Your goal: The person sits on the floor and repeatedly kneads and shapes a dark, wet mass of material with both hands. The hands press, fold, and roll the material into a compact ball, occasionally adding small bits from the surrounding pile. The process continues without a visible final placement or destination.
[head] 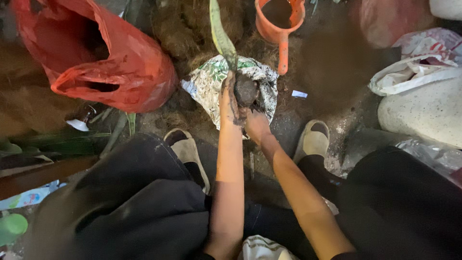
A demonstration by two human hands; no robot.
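At frame centre your soil-caked left hand [228, 98] grips the long green leaf [220, 33] upright while your right hand [255, 123] cups its dark root ball [246, 90] over the printed plastic bag [207, 84], catching crumbs.

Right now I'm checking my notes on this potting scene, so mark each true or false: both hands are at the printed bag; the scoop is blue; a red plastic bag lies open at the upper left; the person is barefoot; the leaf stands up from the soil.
1. Both the left hand and the right hand are at the printed bag. True.
2. The scoop is blue. False: it is orange.
3. A red plastic bag lies open at the upper left. True.
4. The person is barefoot. False: pale slippers are on the feet.
5. The long green leaf rises from the soil clump. True.
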